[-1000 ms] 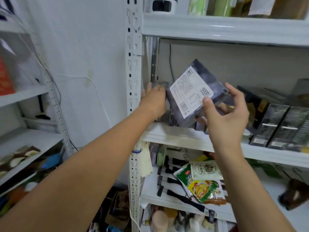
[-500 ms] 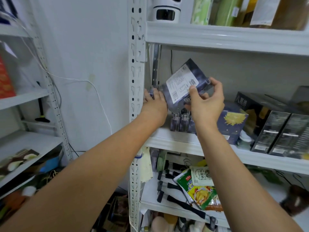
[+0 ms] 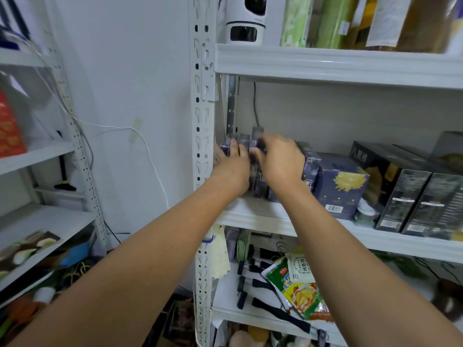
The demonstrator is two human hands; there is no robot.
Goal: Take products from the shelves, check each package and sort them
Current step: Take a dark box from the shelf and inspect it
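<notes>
Several slim dark purple boxes (image 3: 243, 141) stand in a row at the left end of the middle shelf (image 3: 263, 217). My left hand (image 3: 231, 165) presses flat against the leftmost boxes, fingers spread. My right hand (image 3: 279, 160) grips one purple box (image 3: 256, 136) standing upright in the row beside them; motion blurs its fingers. More purple boxes (image 3: 309, 161) stand to the right of that hand.
A larger purple box with a yellow flower (image 3: 342, 187) and black boxes (image 3: 406, 196) fill the shelf to the right. A white camera (image 3: 246, 20) sits on the shelf above. Snack pouches (image 3: 300, 289) lie on the shelf below. A second rack (image 3: 37, 156) stands at the left.
The purple box was held tilted in front of the shelf with its white label facing me. My right hand has lowered it upright into the row, while my left hand stayed on the leftmost boxes.
</notes>
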